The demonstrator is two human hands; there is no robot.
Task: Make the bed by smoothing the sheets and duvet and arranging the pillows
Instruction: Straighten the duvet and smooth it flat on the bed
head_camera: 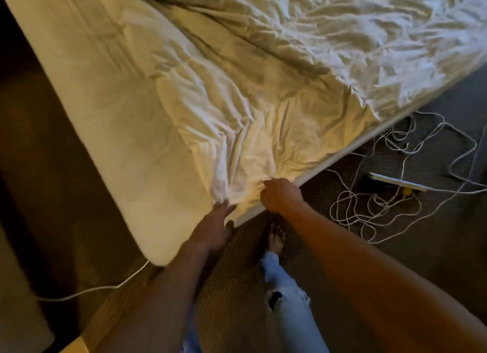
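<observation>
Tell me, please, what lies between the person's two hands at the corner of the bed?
In the head view, a bunched fold of the white duvet fills the stretch. The right hand grips it at the mattress edge; the left hand touches it with straight fingers.

Hands at duvet corner, mattress edge.
Right hand (280,196) gripped bunched duvet (263,89) corner; left hand (214,227) lay w/ straight fingers against mattress (105,110); cables (395,194) on carpet (342,247).

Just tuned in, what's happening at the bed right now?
A person is standing at a corner of the bed. The right hand grips a bunched edge of the white duvet at the mattress edge, while the left hand lies open with its fingertips against the fabric. The duvet is heavily wrinkled and a strip of mattress lies uncovered. Loose cords lie tangled on the carpet.
</observation>
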